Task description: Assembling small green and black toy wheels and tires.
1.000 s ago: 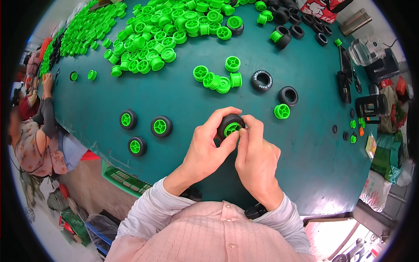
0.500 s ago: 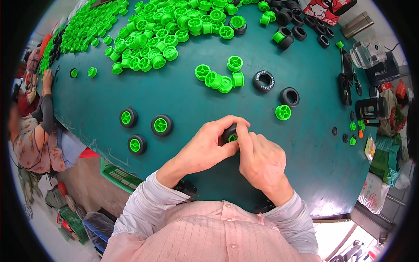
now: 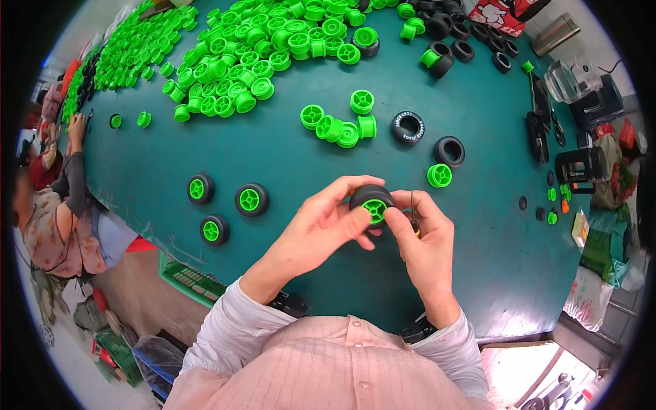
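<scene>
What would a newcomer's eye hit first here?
Heaped bright green plastic wheel hubs, upper left to centre on the flat dark green tabletop. Near picture centre, a round black-tyred green wheel sits in the left hand's grip, the right hand alongside. Three similar wheels lie left.

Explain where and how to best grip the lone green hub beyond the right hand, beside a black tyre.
Probably grip the green hub across its left and right rim edges, coming from the near side: its round, spoked face points up, and the black tyre crowds its far edge.
</scene>
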A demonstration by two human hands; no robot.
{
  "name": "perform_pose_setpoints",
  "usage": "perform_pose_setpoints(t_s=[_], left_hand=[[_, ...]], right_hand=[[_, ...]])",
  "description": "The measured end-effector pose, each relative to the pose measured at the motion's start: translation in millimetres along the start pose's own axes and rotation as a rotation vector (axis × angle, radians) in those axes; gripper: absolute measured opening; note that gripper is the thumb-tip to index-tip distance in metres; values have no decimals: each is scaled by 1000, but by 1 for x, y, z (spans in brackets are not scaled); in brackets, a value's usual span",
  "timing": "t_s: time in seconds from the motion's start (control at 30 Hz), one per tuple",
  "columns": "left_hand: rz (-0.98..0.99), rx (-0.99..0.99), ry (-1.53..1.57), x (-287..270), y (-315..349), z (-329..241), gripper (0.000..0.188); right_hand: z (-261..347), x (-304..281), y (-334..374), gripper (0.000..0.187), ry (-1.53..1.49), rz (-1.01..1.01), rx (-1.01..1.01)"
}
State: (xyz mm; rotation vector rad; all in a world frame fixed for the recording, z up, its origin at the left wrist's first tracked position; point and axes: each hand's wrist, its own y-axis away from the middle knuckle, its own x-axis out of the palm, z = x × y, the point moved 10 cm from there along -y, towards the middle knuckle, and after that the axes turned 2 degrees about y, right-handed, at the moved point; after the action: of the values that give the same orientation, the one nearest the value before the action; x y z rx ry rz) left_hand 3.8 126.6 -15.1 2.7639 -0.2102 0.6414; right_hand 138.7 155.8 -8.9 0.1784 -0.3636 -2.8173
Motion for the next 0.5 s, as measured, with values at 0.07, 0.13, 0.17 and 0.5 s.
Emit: perform_pose_setpoints(t_s=[0.07, 0.13, 0.17, 0.5], left_hand=[[-52, 4, 64, -8, 2, 2, 41], [-91, 50, 24, -11, 3, 3, 42], [-107, 75, 7, -10, 4, 4, 42], [-245, 129, -114, -13, 7, 5, 36]], right_hand=[[2, 3, 0, 18, -41, 7, -27], [-1, 7, 0, 17, -9, 34, -19], [-2, 8, 1, 18, -68, 33, 14], [12, 3, 0, 17, 201, -55, -211]])
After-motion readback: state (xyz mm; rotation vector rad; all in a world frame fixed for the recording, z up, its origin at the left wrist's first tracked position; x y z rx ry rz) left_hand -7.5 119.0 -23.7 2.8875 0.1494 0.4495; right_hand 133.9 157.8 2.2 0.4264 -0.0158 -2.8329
